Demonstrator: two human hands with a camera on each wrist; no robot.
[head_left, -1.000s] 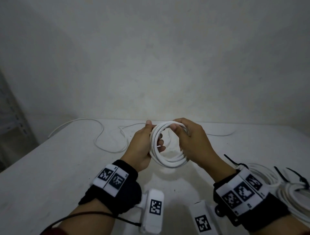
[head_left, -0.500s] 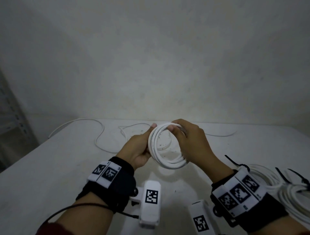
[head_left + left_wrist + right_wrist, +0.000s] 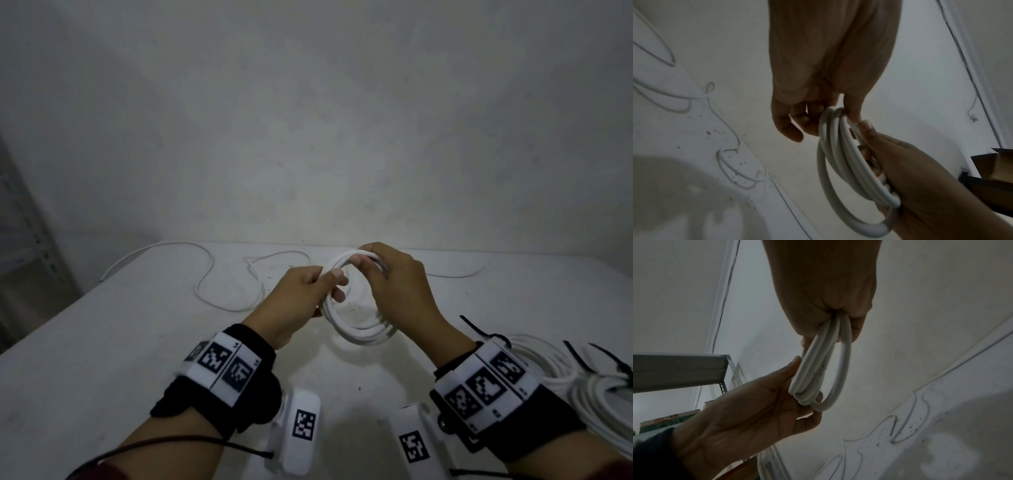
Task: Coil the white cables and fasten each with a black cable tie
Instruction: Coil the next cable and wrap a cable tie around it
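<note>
Table (image 3: 102, 342): white top, speckled with dark spots toward its far edge, carrying everything listed below.

Loose cable (image 3: 219, 291): white, thin, lying in slack bends along the table's far edge, running from the far left corner toward the far right; also seen snaking over the top in the left wrist view (image 3: 723, 123).

Finished coils (image 3: 561, 370): white bundles at the table's right edge, near my right wrist, each showing a black tie (image 3: 582, 359) with its tail sticking up.

Coil in work (image 3: 359, 329): white cable wound into several rounds, held upright in the air above the middle of the table, toward its far edge, between both my hands.

My right hand (image 3: 400, 287): fingers curled over the top of the coil and closed round its strands; in the right wrist view (image 3: 826, 305) the rounds pass out of my clenched grip.

My left hand (image 3: 301, 301): grasping the coil's left side, thumb and fingertips pinching the strands together.

Wrist bands (image 3: 226, 366): black, with white square-patterned tags, one on each of my wrists.
</note>
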